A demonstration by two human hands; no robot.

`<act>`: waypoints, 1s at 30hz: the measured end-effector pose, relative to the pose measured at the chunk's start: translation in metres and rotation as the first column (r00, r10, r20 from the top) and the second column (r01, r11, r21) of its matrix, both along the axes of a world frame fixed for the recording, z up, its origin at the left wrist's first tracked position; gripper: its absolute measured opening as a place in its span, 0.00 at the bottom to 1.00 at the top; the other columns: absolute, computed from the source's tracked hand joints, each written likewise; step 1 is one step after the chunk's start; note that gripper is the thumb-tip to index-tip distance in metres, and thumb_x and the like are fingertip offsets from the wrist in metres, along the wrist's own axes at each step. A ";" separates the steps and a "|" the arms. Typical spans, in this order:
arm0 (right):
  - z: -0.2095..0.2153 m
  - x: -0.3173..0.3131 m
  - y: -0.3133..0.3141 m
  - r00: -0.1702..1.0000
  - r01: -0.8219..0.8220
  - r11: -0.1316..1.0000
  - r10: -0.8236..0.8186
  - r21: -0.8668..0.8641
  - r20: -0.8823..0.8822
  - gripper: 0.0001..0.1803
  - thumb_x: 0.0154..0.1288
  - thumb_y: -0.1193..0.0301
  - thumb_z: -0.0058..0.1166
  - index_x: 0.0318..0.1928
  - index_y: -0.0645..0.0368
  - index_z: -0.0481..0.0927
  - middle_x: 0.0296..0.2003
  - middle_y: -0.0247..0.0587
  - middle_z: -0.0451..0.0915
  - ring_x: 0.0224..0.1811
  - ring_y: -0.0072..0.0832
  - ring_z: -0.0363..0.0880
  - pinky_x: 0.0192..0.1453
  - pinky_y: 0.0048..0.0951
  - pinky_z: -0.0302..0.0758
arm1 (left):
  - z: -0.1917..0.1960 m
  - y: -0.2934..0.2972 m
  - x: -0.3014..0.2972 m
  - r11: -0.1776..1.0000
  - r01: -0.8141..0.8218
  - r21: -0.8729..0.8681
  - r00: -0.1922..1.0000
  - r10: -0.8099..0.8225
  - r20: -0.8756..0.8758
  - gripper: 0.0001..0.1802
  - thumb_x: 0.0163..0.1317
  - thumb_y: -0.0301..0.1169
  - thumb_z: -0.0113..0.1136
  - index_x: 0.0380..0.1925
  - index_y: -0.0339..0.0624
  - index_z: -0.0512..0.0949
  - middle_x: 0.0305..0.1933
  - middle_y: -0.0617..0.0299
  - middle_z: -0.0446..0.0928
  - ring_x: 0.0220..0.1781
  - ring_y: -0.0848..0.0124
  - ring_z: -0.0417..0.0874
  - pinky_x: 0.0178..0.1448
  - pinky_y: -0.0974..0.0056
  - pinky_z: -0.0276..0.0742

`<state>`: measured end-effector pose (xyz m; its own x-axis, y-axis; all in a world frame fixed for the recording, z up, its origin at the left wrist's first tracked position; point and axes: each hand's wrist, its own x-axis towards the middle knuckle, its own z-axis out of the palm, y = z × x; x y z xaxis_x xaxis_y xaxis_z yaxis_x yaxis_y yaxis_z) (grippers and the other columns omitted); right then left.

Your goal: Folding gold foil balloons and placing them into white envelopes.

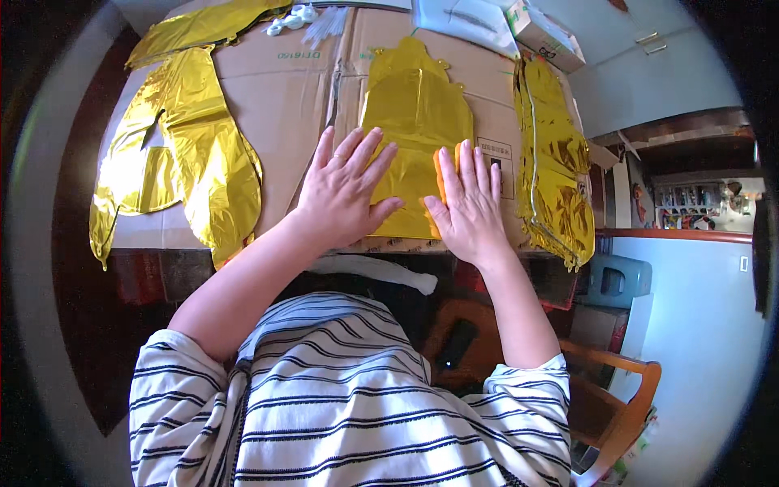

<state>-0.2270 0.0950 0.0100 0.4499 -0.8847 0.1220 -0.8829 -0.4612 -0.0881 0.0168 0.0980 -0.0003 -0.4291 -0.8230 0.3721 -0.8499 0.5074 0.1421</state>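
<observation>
A flat gold foil balloon lies deflated in front of me on a cardboard sheet. My left hand rests palm down at the balloon's left edge, fingers spread, with nothing visible in it. On the balloon's right edge, my right hand presses an orange cloth under its palm and fingers. Parts of the cloth stick out beside the index finger and below the thumb; the rest is hidden under the hand.
More flat gold foil balloons lie at the left and right, overhanging the cardboard's near edge. A white box and small white items sit at the back. To my right are a wooden chair and a blue-grey stool.
</observation>
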 end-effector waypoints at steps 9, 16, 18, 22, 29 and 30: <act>-0.003 -0.002 0.001 1.000 0.023 1.000 -0.023 -0.009 0.004 0.43 0.75 0.45 0.42 0.78 0.57 0.50 0.77 0.64 0.47 0.80 0.60 0.44 0.80 0.62 0.35 | 0.001 0.000 0.001 0.999 0.008 0.053 1.000 -0.009 0.016 0.44 0.68 0.60 0.50 0.72 0.39 0.62 0.75 0.50 0.62 0.77 0.53 0.60 0.81 0.39 0.43; -0.002 0.000 0.001 1.000 0.020 1.000 -0.020 -0.011 -0.014 0.45 0.74 0.42 0.40 0.78 0.59 0.50 0.77 0.64 0.47 0.80 0.59 0.43 0.80 0.61 0.34 | -0.002 0.000 0.003 0.997 0.007 0.083 0.999 -0.011 0.041 0.47 0.68 0.63 0.46 0.73 0.35 0.59 0.78 0.44 0.56 0.81 0.50 0.53 0.82 0.41 0.41; -0.002 -0.001 0.001 1.000 0.017 1.000 -0.017 -0.017 -0.017 0.46 0.74 0.41 0.40 0.78 0.60 0.50 0.77 0.64 0.47 0.80 0.58 0.43 0.80 0.61 0.34 | -0.001 0.000 0.005 0.996 0.017 0.093 0.999 -0.021 0.042 0.48 0.68 0.65 0.44 0.74 0.35 0.58 0.79 0.42 0.55 0.82 0.49 0.52 0.82 0.41 0.40; 0.000 -0.001 0.004 0.998 0.070 0.998 -0.069 -0.002 0.007 0.47 0.73 0.39 0.39 0.78 0.61 0.50 0.78 0.63 0.46 0.81 0.55 0.43 0.80 0.61 0.33 | 0.003 0.001 0.005 0.994 0.029 0.104 0.997 -0.037 0.073 0.51 0.67 0.67 0.43 0.74 0.34 0.57 0.79 0.40 0.53 0.82 0.48 0.51 0.82 0.42 0.39; 0.011 -0.045 -0.012 0.676 0.057 0.950 -0.262 0.306 0.688 0.43 0.78 0.41 0.30 0.78 0.62 0.51 0.76 0.56 0.54 0.81 0.42 0.48 0.82 0.45 0.40 | 0.002 0.000 0.005 0.993 0.029 0.115 0.995 -0.040 0.096 0.52 0.66 0.68 0.44 0.75 0.36 0.55 0.80 0.41 0.52 0.82 0.49 0.49 0.82 0.42 0.37; 0.020 -0.053 -0.016 0.578 0.047 0.940 -0.301 0.337 0.759 0.41 0.80 0.43 0.29 0.77 0.62 0.52 0.75 0.55 0.59 0.80 0.40 0.50 0.82 0.43 0.41 | 0.001 -0.001 0.007 0.991 0.010 0.135 0.994 -0.024 0.103 0.52 0.66 0.67 0.44 0.76 0.37 0.53 0.80 0.42 0.50 0.83 0.49 0.47 0.82 0.41 0.36</act>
